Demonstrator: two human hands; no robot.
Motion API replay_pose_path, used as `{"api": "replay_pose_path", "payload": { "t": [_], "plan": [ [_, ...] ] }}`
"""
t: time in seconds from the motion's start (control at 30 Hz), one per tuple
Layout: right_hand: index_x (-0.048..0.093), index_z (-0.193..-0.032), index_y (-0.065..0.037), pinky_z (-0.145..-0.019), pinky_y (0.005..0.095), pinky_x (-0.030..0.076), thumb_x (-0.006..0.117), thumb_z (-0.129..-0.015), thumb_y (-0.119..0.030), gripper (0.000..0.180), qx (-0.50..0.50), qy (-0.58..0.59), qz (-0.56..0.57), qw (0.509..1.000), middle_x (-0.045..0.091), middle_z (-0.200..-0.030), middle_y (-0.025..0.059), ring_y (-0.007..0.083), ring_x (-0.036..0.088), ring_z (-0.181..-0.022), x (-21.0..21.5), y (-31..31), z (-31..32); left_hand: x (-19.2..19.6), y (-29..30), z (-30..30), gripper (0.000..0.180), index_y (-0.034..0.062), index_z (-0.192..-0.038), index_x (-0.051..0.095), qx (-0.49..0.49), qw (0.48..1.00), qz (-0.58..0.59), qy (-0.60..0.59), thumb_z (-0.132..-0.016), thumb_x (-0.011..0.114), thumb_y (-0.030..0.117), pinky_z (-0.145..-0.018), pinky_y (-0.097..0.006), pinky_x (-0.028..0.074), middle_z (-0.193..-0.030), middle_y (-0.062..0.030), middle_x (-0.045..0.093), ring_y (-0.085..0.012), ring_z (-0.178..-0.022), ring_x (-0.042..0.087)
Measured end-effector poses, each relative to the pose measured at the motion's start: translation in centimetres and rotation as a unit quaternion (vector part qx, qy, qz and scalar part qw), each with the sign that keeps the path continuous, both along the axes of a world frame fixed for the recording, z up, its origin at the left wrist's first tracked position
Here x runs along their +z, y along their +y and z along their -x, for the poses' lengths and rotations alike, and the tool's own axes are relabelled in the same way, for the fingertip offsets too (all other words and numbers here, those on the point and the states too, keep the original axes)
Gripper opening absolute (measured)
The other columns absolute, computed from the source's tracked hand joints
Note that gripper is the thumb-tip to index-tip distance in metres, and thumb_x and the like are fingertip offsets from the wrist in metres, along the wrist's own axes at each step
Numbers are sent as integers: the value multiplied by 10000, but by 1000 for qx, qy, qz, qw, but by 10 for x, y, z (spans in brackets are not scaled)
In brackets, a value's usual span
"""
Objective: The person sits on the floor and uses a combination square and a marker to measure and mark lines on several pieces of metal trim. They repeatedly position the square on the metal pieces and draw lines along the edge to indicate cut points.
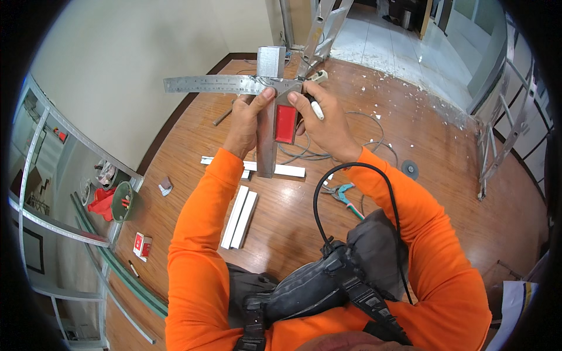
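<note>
The try square (225,85) is up in front of you, above the floor, its ruled blade lying across the upper part of a grey metal channel (266,143) and reaching out to your left, while its red-inset handle runs down along the channel's right edge. Your left hand (246,120) is grasping the channel, the thumb lying at the blade's lower edge; the other fingers are mostly hidden behind the metal. Your right hand (329,114) grips the square at its corner, thumb on the head, and a white pen (317,110) sticks out from among those same fingers. Below your hands, on the wooden floor (181,216), two white metal strips (240,217) lie side by side, near another white length (290,171) set crosswise beyond them. To your right are pliers (346,198) with green-and-red handles, a loose cable (319,156) and a round grey disc (410,169). A green bucket (123,202) sits well off to your left, near a red-and-white box (142,246).
</note>
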State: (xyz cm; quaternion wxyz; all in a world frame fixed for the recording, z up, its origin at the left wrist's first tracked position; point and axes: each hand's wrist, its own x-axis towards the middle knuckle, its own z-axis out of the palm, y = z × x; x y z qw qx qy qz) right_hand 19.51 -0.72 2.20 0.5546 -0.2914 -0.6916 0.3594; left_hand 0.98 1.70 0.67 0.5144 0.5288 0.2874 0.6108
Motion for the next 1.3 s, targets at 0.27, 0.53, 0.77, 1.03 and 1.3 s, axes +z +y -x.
{"api": "replay_pose_path", "payload": {
  "t": [0.27, 0.53, 0.77, 1.03, 1.3],
  "plan": [
    [584, -995, 1, -442, 261, 509, 571, -1015, -250, 252, 12, 40, 14, 999, 596, -713, 53, 107, 614, -567, 2, -3, 4, 3, -2, -3, 531, -49, -1165, 589, 14, 1000, 3, 6, -875, 760, 363, -889, -317, 510, -1076, -135, 644, -193, -996, 625],
    [616, -1031, -1, -515, 250, 505, 534, -1020, -239, 252, -19, 52, 83, 995, 612, -754, 48, 108, 622, -621, 2, 2, 1, 4, -2, 2, 523, -70, -1178, 603, 39, 998, 11, 37, -874, 757, 327, -893, -308, 497, -1098, -145, 654, -191, -1006, 621],
    [676, -1116, -19, -824, 291, 504, 594, -963, -143, 213, -65, 97, -103, 988, 685, -979, 59, 140, 645, -962, 21, 5, -21, 10, 3, 14, 502, -89, -1150, 632, 102, 988, -9, 115, -868, 766, 304, -863, -290, 494, -1072, -141, 669, -175, -964, 626],
    [701, -1102, -38, -859, 307, 513, 678, -851, -18, 252, -60, -49, -213, 974, 725, -998, 92, 185, 674, -954, 19, 10, -21, 10, -2, 1, 374, -67, -1045, 686, 119, 982, -27, 141, -848, 775, 239, -797, -294, 518, -992, -139, 701, -166, -892, 640],
    [727, -1062, -35, -835, 305, 522, 688, -834, -2, 234, -49, -63, -220, 972, 733, -1000, 97, 199, 685, -933, 18, 12, -17, 11, -1, 1, 290, -36, -1003, 705, 134, 975, -48, 171, -835, 765, 192, -800, -310, 529, -953, -117, 713, -171, -874, 654]
  ]
}}
